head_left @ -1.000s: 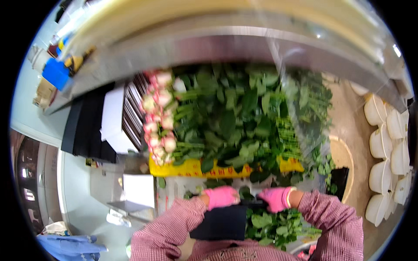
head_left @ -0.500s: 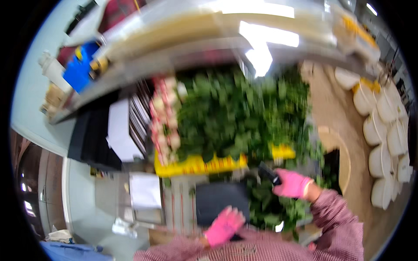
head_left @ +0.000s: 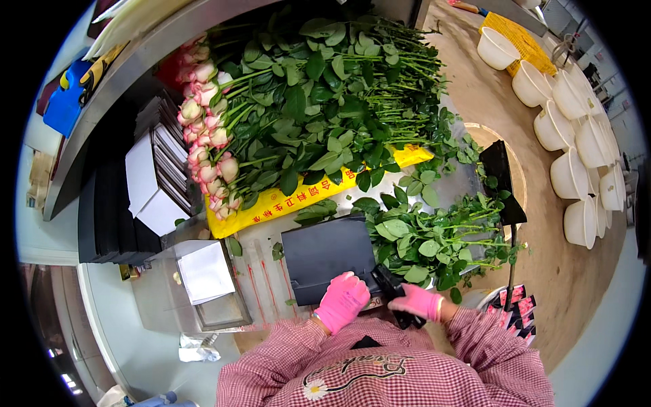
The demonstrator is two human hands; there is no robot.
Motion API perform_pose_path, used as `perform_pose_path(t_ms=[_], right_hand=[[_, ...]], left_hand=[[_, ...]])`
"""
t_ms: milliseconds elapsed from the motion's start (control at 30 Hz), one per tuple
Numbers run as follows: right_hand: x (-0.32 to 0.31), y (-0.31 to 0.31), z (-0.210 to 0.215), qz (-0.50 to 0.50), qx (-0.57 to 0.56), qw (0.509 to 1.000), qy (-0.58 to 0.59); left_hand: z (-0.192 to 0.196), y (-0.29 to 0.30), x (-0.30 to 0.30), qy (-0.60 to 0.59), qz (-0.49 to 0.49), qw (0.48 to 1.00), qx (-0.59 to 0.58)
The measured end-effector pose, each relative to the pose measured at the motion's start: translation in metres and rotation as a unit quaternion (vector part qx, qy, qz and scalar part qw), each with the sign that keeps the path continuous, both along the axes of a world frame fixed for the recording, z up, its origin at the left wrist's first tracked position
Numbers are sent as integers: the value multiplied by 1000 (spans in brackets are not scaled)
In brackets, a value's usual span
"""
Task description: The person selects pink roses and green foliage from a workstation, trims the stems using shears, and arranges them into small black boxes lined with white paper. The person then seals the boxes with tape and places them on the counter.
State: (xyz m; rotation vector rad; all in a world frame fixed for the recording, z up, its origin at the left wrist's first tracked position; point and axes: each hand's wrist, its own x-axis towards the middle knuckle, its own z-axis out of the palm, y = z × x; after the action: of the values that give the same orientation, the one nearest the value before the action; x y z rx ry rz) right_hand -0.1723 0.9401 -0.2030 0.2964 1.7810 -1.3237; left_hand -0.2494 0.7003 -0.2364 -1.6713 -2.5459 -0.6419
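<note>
A dark grey wrapping sheet (head_left: 328,254) lies on the bench before me, folded over the left end of a bunch of leafy stems (head_left: 420,237); any flower heads inside are hidden. My left hand (head_left: 344,302), in a pink glove, is closed at the sheet's lower right edge. In my pink-gloved right hand (head_left: 418,303) is a black stapler-like tool (head_left: 388,283), its end close to the wrap's lower right corner. Behind lies a big pile of pink-and-white roses (head_left: 210,136), heads to the left, on a yellow printed sack (head_left: 285,201).
White paper sheets (head_left: 205,273) lie in a tray at left, by a stack of dark wrapping cards (head_left: 166,169). White tubs (head_left: 569,173) stand on the floor at right. A black upright panel (head_left: 502,183) edges the bench. A metal shelf (head_left: 108,102) overhangs the far left.
My right hand has come down and left, bringing the black tool to the wrapper's edge. The left hand has closed at that edge. The view has tilted and sharpened.
</note>
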Motion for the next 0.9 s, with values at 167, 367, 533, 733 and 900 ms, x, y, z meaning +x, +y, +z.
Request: perform_pose_path(t_ms=[167,367,533,733,900], right_hand=[[29,14,20,60,-25,997,-37],[26,-8,-21,33,-20,999,25],[23,-25,-17,28,87,995,30],[-3,3,22,52,74,995,-39],[-13,46,104,-62,-53,995,56]], left_hand=[[-2,5,5,-15,7,1000,-6],[-6,-4,5,-13,2,1000,4],[-9,-3,1,3,-7,1000,-10],[31,13,-20,-61,23,997,-33],[108,28,-104,-27,101,992,73]])
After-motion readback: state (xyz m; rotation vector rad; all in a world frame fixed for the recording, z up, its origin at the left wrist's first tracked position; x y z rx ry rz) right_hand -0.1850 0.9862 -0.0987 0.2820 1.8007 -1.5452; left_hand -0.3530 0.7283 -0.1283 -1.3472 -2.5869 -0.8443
